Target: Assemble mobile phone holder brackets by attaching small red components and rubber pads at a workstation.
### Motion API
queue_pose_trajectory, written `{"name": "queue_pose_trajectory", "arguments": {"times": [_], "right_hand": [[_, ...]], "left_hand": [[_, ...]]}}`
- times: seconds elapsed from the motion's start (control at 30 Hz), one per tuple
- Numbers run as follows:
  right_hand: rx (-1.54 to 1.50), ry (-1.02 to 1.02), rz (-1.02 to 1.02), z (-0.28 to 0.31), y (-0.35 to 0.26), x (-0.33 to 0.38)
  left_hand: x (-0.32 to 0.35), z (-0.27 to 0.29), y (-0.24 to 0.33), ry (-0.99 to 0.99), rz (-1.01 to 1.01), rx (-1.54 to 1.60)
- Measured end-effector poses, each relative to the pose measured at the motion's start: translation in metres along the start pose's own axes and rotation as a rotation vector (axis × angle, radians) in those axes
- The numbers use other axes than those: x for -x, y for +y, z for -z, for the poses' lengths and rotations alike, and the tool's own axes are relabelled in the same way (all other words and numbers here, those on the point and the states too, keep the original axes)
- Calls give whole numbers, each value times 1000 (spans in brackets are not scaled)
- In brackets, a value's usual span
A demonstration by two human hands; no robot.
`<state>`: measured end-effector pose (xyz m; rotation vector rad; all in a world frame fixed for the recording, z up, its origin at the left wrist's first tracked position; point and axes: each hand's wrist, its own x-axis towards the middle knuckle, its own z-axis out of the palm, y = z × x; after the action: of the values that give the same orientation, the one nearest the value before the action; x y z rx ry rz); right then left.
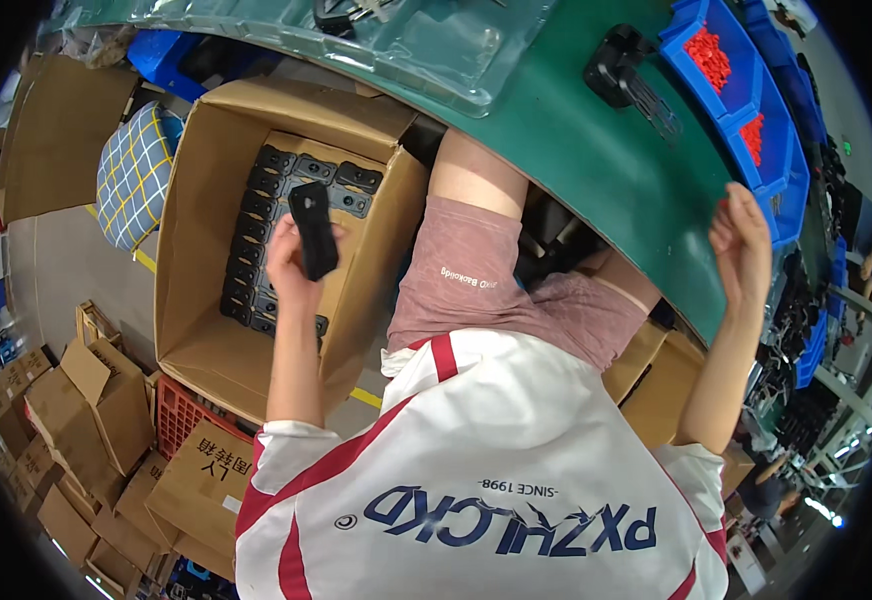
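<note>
My left hand (288,262) grips a black plastic housing (314,230), long and narrow with a small cutout near one end. It is held above an open cardboard box (178,290). Inside that box lie rows of similar black plastic parts (248,240), set along its left and far sides. My right hand (739,238) is raised over the right edge of the green table, beside the blue bins. Its fingers are closed, and a speck of red shows at the fingertips, seemingly a small red piece. Another black plastic assembly (618,68) rests on the table.
Blue bins (731,115) with small red pieces (708,60) line the right of the green table (546,130). A clear plastic tray (456,70) lies at its far side. A checkered cushioned stool (136,175), stacked cartons (91,400) and a red crate (181,420) stand left.
</note>
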<state>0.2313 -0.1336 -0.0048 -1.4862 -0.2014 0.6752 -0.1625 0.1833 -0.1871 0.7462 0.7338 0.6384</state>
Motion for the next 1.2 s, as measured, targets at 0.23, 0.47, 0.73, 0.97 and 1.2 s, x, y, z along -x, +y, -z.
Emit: {"name": "queue_pose_trajectory", "arguments": {"times": [0.23, 0.47, 0.73, 0.97, 1.2], "right_hand": [[-138, -125, -1, -55, 16, 37], [-183, -91, -8, -72, 27, 82], [-116, 113, 186, -19, 47, 100], [-267, 180, 240, 12, 57, 111], [683, 1086, 377, 212, -4, 141]], "left_hand": [[57, -181, -12, -336, 194, 324], [84, -274, -39, -631, 159, -41], [110, -326, -67, -718, 17, -343], [114, -349, -86, -916, -83, -492], [110, -354, -75, -777, 415, -115]]}}
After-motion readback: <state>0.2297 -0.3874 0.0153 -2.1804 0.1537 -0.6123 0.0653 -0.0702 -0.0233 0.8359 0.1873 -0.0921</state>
